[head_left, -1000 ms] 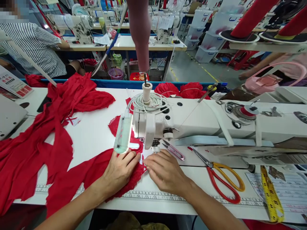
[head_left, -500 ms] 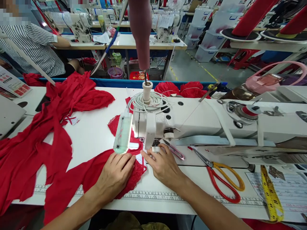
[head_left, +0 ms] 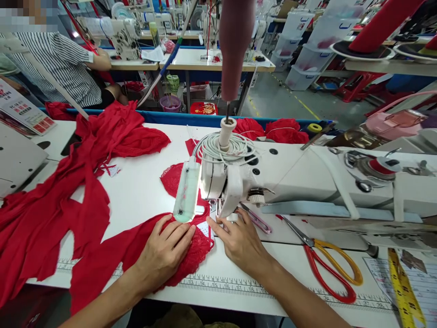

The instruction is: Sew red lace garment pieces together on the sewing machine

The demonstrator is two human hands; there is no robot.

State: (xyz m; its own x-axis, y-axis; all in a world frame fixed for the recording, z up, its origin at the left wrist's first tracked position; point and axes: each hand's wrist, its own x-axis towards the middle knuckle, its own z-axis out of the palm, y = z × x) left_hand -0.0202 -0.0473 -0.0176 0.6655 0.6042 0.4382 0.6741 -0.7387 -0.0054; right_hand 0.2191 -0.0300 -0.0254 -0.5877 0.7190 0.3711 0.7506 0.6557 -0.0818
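My left hand lies flat with fingers spread on a red lace garment, pressing it onto the white table in front of the sewing machine. My right hand rests flat on the table right of the needle area, fingers stretched toward the presser foot and touching the fabric edge and a small white label. A clear lamp hangs over the fabric. Neither hand grips anything.
A heap of red cloth covers the table's left. Red-and-yellow scissors and small thread snips lie right of my hand; a yellow tape measure lies far right. A person in a striped shirt sits at back left.
My right hand moved forward from a loose curl near the table edge to lie flat beside the presser foot. The left hand stayed on the fabric. The view shifted slightly.
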